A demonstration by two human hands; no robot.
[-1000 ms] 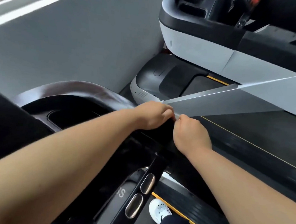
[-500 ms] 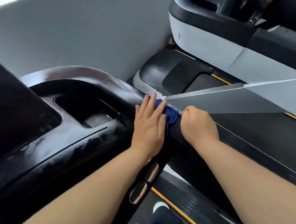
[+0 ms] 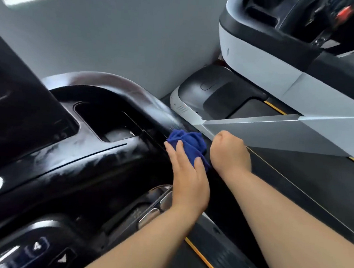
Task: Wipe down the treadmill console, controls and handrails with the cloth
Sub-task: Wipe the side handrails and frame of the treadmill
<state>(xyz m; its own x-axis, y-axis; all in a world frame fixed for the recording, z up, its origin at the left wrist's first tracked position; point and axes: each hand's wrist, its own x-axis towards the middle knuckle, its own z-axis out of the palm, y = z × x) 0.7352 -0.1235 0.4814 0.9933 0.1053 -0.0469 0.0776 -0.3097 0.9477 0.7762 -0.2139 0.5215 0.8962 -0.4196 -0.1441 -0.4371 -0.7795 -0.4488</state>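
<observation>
At the centre of the frame, the left hand (image 3: 190,176) pressed straight fingers on the bunched blue cloth (image 3: 189,142) at the black console's (image 3: 107,156) right end. Just beside it, the right hand (image 3: 230,153) curled downward with its fingers hidden, so I could not tell its grip.

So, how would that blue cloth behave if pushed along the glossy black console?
Probably floppy: the blue cloth lies bunched in soft folds under the straight fingers of the left hand. Likely light, as it holds that crumpled shape. It should slide easily on the glossy console, though it may bunch further rather than stay flat.
</observation>
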